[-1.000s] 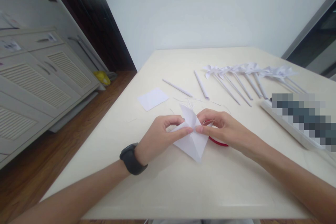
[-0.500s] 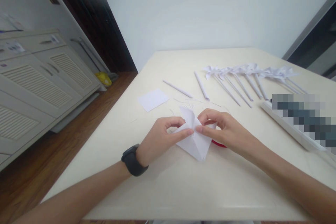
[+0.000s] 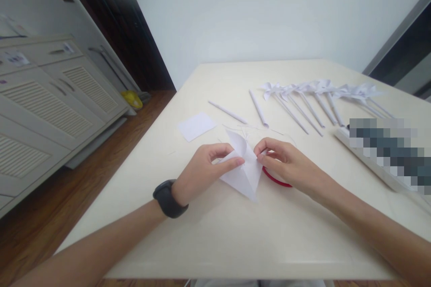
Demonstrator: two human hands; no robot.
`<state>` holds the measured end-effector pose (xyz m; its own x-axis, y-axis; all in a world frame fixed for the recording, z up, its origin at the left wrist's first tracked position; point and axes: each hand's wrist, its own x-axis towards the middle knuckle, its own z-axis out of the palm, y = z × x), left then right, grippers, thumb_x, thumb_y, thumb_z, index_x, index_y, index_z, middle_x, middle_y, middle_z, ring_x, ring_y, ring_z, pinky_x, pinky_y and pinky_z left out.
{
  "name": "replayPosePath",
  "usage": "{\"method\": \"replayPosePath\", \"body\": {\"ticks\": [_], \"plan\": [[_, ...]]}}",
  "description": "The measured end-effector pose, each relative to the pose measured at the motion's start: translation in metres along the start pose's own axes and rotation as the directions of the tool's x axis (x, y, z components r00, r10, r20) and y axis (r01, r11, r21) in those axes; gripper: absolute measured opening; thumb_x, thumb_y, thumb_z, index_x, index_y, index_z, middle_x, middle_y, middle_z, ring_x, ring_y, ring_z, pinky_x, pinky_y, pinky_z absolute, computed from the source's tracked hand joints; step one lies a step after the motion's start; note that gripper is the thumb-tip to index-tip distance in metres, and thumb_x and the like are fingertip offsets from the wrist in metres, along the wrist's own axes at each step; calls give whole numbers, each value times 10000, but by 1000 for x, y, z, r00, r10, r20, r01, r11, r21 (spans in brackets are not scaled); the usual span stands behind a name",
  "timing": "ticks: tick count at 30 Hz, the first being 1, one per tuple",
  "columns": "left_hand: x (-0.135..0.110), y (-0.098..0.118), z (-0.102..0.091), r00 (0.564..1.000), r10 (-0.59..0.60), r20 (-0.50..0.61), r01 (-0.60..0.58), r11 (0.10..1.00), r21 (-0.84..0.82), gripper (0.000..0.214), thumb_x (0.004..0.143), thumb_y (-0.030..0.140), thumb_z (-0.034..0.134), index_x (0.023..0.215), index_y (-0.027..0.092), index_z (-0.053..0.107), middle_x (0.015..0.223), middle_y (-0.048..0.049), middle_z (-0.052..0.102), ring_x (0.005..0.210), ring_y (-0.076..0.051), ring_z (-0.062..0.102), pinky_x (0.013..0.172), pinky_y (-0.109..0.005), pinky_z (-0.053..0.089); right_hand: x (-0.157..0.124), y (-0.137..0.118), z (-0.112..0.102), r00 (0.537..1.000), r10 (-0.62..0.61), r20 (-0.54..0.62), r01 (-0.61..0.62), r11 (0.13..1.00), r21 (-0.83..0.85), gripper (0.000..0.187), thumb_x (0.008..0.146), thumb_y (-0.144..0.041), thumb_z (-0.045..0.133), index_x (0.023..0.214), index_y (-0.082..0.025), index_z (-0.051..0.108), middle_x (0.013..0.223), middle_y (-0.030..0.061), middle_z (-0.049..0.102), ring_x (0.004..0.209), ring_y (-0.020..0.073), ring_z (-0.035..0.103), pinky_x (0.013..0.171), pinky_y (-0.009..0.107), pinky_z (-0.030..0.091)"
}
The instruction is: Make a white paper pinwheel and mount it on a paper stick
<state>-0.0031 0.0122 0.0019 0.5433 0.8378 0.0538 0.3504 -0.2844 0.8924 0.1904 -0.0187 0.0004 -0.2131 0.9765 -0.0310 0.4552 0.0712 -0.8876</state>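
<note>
Between my hands is a white paper pinwheel head (image 3: 247, 175), partly folded, with one corner curling up at the back. My left hand (image 3: 210, 163) pinches it near the centre, thumb on top. The fingers of my right hand (image 3: 278, 157) are closed at the pinwheel's right edge, thumb against forefinger. A red curved rim (image 3: 278, 179) shows under my right hand; the rest of that object is hidden. Behind the pinwheel lie thin white strands (image 3: 249, 129). Two rolled paper sticks (image 3: 228, 112) and a square of white paper (image 3: 197, 126) rest farther back.
Several finished paper pinwheels on sticks (image 3: 313, 92) lie in a row at the back right. A white tray-like box (image 3: 367, 161), its contents blurred out, sits at the right. The pale table (image 3: 202, 242) meets a wall behind; a louvred cabinet (image 3: 50, 103) stands at the left.
My right hand has shifted from the pinwheel's centre to its right edge. The right flap it held has come down from view, and more of the red rim shows.
</note>
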Motion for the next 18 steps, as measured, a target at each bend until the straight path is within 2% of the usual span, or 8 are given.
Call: {"method": "replayPosePath", "body": {"ticks": [4, 9, 14, 18], "plan": [[0, 1, 1, 1000, 10, -12, -10, 1000, 7, 256, 798, 381, 502, 671, 161, 540, 694, 14, 520, 688, -125, 478, 631, -225, 381, 4, 3, -1, 998, -55, -26, 56, 997, 46, 88, 810, -236, 457, 792, -204, 537, 880, 8, 594, 800, 150, 557, 679, 279, 423], [0, 2, 2, 1000, 8, -29, -8, 1000, 12, 276, 786, 394, 509, 638, 162, 531, 680, 8, 528, 660, -125, 478, 598, -221, 389, 4, 2, -2, 998, -50, -28, 51, 997, 51, 107, 812, -277, 475, 785, -199, 542, 881, 23, 600, 791, 156, 560, 666, 280, 429], [-1, 3, 3, 1000, 4, -1, -4, 1000, -21, 251, 784, 378, 523, 665, 160, 556, 713, 5, 574, 690, -133, 520, 629, -228, 417, 0, -5, 0, 998, -51, 36, 49, 998, 43, 216, 841, -387, 442, 824, -211, 565, 906, 21, 604, 813, 163, 550, 672, 282, 421], [-2, 2, 4, 999, 15, 32, -15, 1000, -12, 221, 798, 351, 517, 721, 154, 582, 763, -12, 606, 741, -151, 548, 670, -243, 428, -1, -5, 1, 994, -17, 107, 14, 1000, 26, 175, 784, -387, 541, 828, -224, 582, 932, 11, 597, 794, 161, 555, 642, 270, 417]]}}
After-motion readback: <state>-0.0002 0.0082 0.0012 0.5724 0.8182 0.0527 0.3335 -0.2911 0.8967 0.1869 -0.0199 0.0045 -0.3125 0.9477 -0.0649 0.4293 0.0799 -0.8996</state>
